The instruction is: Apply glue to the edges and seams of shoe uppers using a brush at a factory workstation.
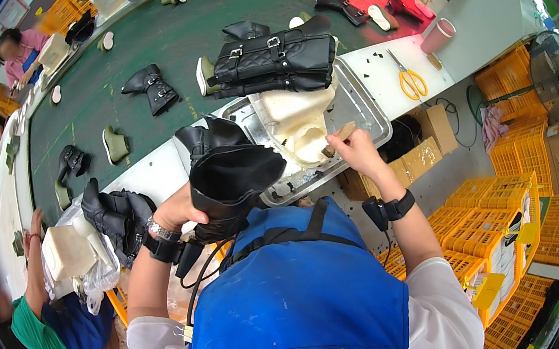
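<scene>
My left hand [181,210] is wrapped round a black boot [227,202], whose wide open top faces up in front of my apron. My right hand [359,153] pinches a short brush with a flat wooden handle [345,129]. The brush's lower end is at the opening of a cream-coloured cut plastic container [300,113], which lies in a metal tray [371,111]. Several black buckled boots [272,57] are piled across the container's far end. Another black boot [209,138] lies just beyond the one I hold.
Orange-handled scissors [412,81] and a pink cup [438,35] are on the right. A green conveyor belt [173,44] carries scattered boots and olive shoe parts [115,144]. Co-workers sit at the left, one in a green sleeve [36,323]. Orange crates [487,219] stack at the right.
</scene>
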Motion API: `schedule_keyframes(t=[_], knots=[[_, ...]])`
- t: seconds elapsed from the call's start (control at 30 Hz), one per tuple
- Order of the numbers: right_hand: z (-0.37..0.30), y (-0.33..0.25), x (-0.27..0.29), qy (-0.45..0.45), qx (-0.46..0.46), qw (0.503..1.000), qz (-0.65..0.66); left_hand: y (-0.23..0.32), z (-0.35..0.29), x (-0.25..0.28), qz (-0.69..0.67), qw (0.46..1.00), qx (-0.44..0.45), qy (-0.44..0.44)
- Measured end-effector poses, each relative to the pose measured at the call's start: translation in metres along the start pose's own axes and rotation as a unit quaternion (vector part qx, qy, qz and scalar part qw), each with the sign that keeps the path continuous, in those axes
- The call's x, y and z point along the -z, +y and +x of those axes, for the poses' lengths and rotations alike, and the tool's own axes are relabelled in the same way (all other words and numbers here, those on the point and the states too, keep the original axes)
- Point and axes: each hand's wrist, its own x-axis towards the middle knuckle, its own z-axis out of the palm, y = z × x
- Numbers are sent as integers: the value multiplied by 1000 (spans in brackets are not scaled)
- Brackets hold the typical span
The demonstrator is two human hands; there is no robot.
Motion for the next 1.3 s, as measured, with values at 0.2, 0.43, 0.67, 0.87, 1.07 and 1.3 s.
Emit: schedule_keyframes(t=[0.2,0.43,0.67,0.87,1.07,1.3], knots=[[1,-26,25,2,-117,941,316,-6,19,-11,-60,997,31,-47],[-7,-135,30,-24,170,947,271,-5,38,-17,-79,990,60,-104],[3,-140,17,-26,370,925,85,2,37,-22,-84,989,70,-100],[-6,-127,13,-7,327,942,71,0,26,-25,-106,991,30,-69],[-10,-127,12,11,274,958,90,10,24,-27,-88,995,8,-55],[1,-133,11,32,259,961,94,14,25,-30,33,999,-37,-7]])
